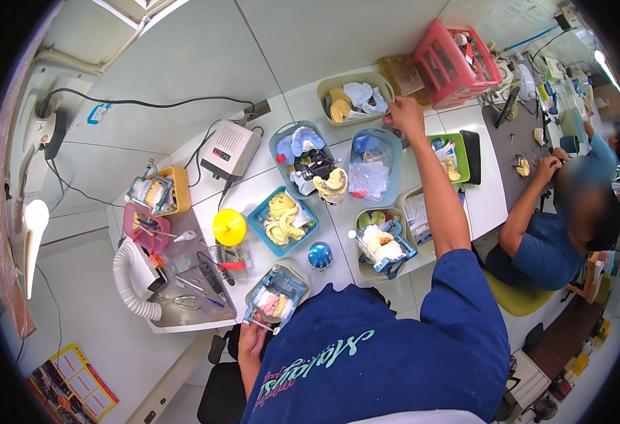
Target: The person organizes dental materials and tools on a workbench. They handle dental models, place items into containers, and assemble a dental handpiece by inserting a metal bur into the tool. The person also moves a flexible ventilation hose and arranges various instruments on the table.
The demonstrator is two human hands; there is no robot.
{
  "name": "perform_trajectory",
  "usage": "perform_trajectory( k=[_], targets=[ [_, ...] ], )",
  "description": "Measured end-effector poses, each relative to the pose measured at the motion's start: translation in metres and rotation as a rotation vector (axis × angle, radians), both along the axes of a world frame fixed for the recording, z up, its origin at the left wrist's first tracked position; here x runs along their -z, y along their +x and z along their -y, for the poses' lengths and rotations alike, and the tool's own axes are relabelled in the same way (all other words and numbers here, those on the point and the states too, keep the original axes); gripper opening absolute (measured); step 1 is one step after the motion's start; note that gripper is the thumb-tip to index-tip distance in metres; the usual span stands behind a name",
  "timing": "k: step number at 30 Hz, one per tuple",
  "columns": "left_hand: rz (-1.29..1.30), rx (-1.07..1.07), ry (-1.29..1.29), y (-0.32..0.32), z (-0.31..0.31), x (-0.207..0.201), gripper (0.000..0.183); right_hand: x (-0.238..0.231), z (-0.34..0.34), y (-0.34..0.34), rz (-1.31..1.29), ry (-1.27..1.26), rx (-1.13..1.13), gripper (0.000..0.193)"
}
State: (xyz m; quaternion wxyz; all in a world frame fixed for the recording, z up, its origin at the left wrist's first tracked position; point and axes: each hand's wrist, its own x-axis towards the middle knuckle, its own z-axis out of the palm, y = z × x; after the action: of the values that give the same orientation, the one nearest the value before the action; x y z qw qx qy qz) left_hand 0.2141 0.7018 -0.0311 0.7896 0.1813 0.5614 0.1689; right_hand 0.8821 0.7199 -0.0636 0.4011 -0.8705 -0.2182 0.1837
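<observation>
Across the bench (340, 225), my right hand (405, 116) pinches the far basket (347, 122) by its right rim, a ready grip, while my left hand (253, 338) seems to hold the near basket (297, 267) steady beneath its hinged tooth model (272, 304).

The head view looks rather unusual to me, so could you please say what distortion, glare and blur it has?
Head view overall: black corners, edges bowing toward the rim; head view, upper right: a tube light glares white; head view, right: the co-worker's head is blurred; head view, below centre: the left hand and articulator look fairly clear.
</observation>
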Motion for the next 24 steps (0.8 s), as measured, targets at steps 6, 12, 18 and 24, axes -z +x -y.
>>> perform_trajectory(
  k=[6, 12, 18, 24],
  targets=[
    [-0.002, -0.002, 0.004, -0.001, 0.001, 0.0, 0.049, 0.007, -0.001, -0.009, -0.015, 0.147, 0.101, 0.02],
    [-0.009, 0.01, -0.029, 0.0, -0.001, -0.003, 0.053, 0.009, 0.0, -0.015, 0.032, 0.161, 0.171, 0.021],
    [0.007, 0.016, -0.028, -0.002, -0.002, 0.0, 0.054, 0.015, 0.002, -0.013, 0.019, 0.145, 0.166, 0.024],
    [0.021, 0.052, -0.022, -0.008, -0.001, 0.006, 0.054, 0.018, 0.002, -0.014, 0.009, 0.164, 0.201, 0.023]
  ],
)
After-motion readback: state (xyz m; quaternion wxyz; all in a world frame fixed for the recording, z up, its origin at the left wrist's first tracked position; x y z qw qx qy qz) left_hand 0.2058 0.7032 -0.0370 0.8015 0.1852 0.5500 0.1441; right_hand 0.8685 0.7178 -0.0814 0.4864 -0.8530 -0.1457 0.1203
